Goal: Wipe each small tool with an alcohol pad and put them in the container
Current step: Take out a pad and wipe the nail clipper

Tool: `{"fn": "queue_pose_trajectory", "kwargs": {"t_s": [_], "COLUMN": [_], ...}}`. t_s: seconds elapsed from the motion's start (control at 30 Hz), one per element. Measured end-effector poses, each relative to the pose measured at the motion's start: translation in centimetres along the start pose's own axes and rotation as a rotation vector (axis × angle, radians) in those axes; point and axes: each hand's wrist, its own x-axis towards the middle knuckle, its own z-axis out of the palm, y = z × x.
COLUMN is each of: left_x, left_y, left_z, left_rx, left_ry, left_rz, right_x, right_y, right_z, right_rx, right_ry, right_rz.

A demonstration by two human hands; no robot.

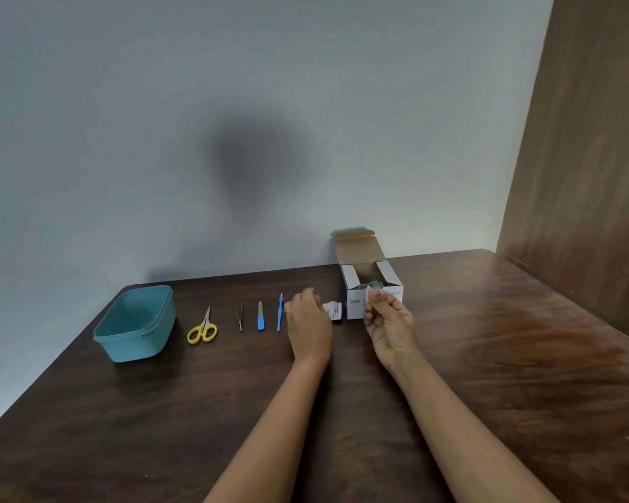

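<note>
Fingertips of the right hand (387, 321), right of centre in the frame, pinch a small white alcohol pad (373, 289) held upright, palm turned toward the camera; the left hand (307, 326), just left of it, hangs knuckles-up over the table with its fingers curled downward, and whether they grip anything cannot be told.

At the lower left of the tabletop sits the container (135, 323), a teal plastic tub with rounded corners, a thick rim and a smooth matte inside. To its right lie the small tools in a row, each well apart from the next: scissors (202, 328) with glossy yellow loop handles and short steel blades pointing away; thin metal tweezers (239, 316), tapering to a point nearest the camera; a flat nail file (260, 316) with a blue grip and grey blade; and a slim blue-handled cuticle tool (279, 312) with a fine metal tip, just beside the left hand.

Between the two hands lies a torn, crinkled white wrapper (332, 311) on the wood. Behind the right hand stands a white cardboard box (373, 281), its brown-lined lid flap raised and side flaps spread. All rest on a dark, glossy wood-grain table (487, 357).
</note>
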Motion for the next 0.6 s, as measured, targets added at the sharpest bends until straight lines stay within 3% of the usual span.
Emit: {"fn": "queue_pose_trajectory", "kwargs": {"t_s": [0.2, 0.37, 0.6], "left_x": [2.3, 2.9, 3.2], "left_y": [-1.3, -2.0, -2.0], "left_z": [-1.0, -0.5, 0.2], "left_rx": [0.468, 0.606, 0.622], "left_ry": [-0.022, -0.076, -0.082], "left_rz": [-0.003, 0.049, 0.07], "right_x": [-0.1, -0.1, -0.1], "right_y": [0.1, 0.2, 0.3], "right_z": [0.1, 0.1, 0.0], "right_rx": [-0.076, -0.091, -0.088], "right_ry": [-0.036, -0.046, -0.035], "right_rz": [-0.021, -0.027, -0.033]}}
